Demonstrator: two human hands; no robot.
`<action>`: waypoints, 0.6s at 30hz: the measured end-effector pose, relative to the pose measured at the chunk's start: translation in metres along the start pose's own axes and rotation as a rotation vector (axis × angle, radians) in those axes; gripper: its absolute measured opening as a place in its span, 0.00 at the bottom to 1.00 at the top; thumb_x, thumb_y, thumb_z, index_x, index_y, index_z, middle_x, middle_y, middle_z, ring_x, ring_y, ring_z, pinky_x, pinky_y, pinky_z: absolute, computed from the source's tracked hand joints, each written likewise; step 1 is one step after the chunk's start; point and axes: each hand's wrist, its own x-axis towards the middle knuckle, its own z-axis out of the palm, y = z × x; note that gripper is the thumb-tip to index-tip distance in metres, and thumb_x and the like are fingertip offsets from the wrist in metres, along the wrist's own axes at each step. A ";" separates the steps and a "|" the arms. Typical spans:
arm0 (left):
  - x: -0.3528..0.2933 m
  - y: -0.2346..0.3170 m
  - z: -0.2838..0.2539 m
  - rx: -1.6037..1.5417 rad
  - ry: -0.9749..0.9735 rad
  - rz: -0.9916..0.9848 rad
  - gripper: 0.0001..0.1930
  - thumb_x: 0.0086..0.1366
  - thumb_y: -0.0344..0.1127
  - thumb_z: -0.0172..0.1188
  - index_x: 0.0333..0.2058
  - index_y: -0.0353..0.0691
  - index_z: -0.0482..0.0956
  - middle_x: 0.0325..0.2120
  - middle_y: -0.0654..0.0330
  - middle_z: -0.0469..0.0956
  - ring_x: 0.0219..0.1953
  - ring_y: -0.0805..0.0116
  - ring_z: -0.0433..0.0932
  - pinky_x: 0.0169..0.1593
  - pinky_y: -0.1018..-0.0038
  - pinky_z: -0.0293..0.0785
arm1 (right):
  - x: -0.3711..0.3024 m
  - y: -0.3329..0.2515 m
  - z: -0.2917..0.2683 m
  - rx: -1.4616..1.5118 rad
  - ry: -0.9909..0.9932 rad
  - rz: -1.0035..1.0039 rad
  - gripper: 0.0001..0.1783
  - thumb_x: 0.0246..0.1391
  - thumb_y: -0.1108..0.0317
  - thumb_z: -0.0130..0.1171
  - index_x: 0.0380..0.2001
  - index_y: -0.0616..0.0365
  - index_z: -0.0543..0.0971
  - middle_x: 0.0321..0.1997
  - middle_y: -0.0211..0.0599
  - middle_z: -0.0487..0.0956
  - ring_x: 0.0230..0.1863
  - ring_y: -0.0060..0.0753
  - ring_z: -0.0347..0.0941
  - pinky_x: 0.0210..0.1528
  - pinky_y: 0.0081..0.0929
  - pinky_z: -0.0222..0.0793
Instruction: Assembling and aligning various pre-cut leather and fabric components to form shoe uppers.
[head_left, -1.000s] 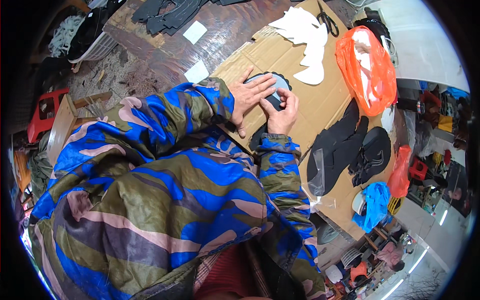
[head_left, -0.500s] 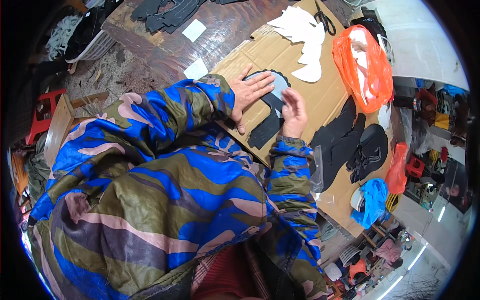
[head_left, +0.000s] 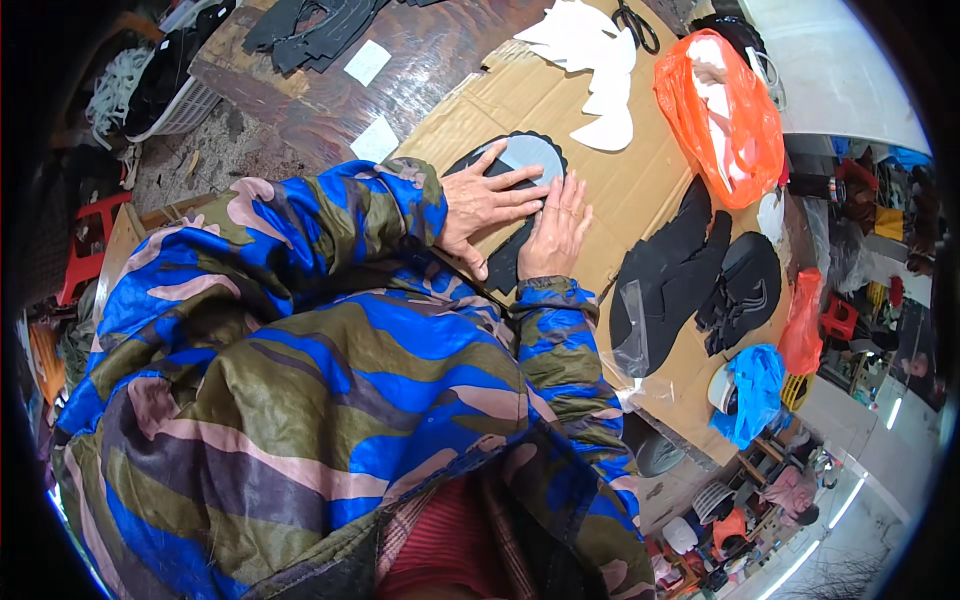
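Note:
A black cut piece with a scalloped edge [head_left: 516, 262], shaped like part of a shoe upper, lies on a cardboard sheet [head_left: 610, 190] in front of me. A light grey patch [head_left: 540, 155] covers its far rounded end. Flat on the piece rests my left hand [head_left: 488, 205], fingers spread and their tips reaching the grey patch. Close beside it my right hand [head_left: 554, 232] also lies flat, fingers stretched out, over the piece's right side. Both hands hide much of its middle. Neither hand grips anything.
White cut sheets [head_left: 600, 70] and black scissors [head_left: 636, 27] lie at the far side. An orange plastic bag [head_left: 740, 150] stands right of them. Stacked black pieces [head_left: 660, 290], black shoe-shaped parts [head_left: 745, 290] and a blue bag [head_left: 755, 390] sit along the right.
My right hand has come down from a raised, sideways pose to lie flat on the piece, next to the left. My left hand has stayed on the piece. The view has shifted slightly.

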 end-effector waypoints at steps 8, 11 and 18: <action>-0.020 0.006 0.006 -0.236 -0.003 0.207 0.55 0.41 0.64 0.65 0.65 0.37 0.60 0.67 0.47 0.54 0.72 0.55 0.44 0.69 0.37 0.26 | 0.002 0.003 0.001 0.010 -0.027 -0.025 0.33 0.57 0.75 0.47 0.67 0.61 0.59 0.74 0.46 0.52 0.75 0.51 0.43 0.72 0.55 0.36; -0.038 0.012 0.006 -0.291 -0.073 0.246 0.51 0.49 0.67 0.58 0.65 0.37 0.60 0.68 0.49 0.54 0.72 0.55 0.47 0.69 0.39 0.26 | 0.001 0.003 0.003 0.018 -0.019 -0.020 0.32 0.58 0.74 0.44 0.67 0.58 0.58 0.74 0.45 0.53 0.75 0.50 0.44 0.71 0.54 0.37; -0.078 0.031 -0.004 -0.381 -0.017 0.285 0.31 0.41 0.31 0.63 0.50 0.38 0.76 0.57 0.52 0.71 0.65 0.55 0.62 0.70 0.39 0.40 | 0.000 0.006 0.005 -0.003 -0.009 -0.022 0.32 0.58 0.75 0.45 0.68 0.57 0.58 0.74 0.44 0.53 0.75 0.49 0.43 0.72 0.54 0.37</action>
